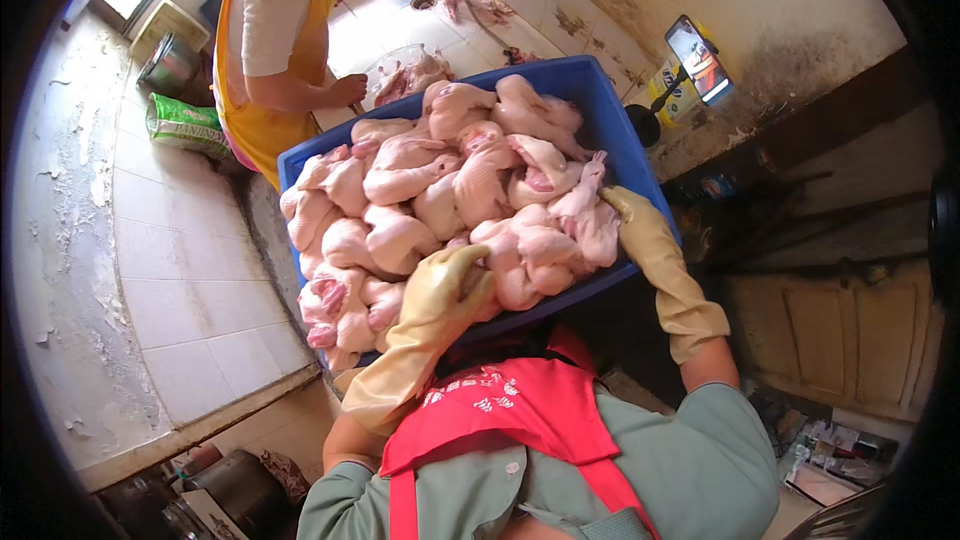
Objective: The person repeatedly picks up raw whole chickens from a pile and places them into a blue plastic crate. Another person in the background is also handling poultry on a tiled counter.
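A blue plastic crate (pixel 600 90) stands tilted in view before me, heaped with raw plucked poultry (pixel 480 172). My left hand (pixel 450 281), in a long cream rubber glove, lies on the pieces at the crate's near side, its fingers curled; whether it grips one is unclear. My right hand (pixel 634 217), in a matching glove, touches a bird (pixel 589 217) at the right end, close by the crate's wall. Its fingertips are partly hidden, so its hold cannot be told.
A co-worker in a yellow apron (pixel 229 75) stands beyond the crate, near more raw meat (pixel 412 76) on a white tiled surface. A phone (pixel 697 60) on a holder is at right. A green sack (pixel 184 124) and metal pot (pixel 169 64) sit left.
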Demonstrator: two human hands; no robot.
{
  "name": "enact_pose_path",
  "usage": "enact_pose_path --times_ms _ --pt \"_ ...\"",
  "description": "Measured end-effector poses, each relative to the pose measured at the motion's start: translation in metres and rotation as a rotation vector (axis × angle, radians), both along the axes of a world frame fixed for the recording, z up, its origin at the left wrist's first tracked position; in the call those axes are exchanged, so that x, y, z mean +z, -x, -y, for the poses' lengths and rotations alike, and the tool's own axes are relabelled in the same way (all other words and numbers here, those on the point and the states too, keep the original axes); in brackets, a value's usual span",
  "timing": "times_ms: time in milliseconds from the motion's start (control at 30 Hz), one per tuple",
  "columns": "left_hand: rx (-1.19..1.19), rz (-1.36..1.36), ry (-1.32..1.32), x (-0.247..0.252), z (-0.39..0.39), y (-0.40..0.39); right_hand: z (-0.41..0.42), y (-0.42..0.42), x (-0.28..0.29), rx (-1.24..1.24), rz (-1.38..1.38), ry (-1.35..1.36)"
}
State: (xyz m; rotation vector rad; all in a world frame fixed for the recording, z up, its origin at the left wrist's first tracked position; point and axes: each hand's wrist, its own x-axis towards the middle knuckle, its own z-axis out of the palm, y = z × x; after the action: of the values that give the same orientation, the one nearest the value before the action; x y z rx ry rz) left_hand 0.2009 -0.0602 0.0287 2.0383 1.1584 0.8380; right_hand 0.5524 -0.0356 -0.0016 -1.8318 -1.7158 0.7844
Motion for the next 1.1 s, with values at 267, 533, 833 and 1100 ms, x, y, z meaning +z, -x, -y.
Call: enact_pose_path --times_ms 267,533,833,1100 --pt "-0.011 -0.016 -0.171 -0.008 0.020 0.004 0.001 -0.001 -0.020 -0.062 0.029 0.025" --pt "-0.061 -0.011 -0.091 -0.008 0.016 0.014 -0.002 -0.018 -0.043 -0.069 -0.033 0.030" --pt "0.061 -0.025 0.139 0.006 0.018 0.001 0.004 -0.004 -0.014 0.033 0.045 -0.040" --pt "0.196 0.103 0.361 0.006 0.013 -0.013 0.003 -0.013 -0.017 0.058 0.095 -0.092"
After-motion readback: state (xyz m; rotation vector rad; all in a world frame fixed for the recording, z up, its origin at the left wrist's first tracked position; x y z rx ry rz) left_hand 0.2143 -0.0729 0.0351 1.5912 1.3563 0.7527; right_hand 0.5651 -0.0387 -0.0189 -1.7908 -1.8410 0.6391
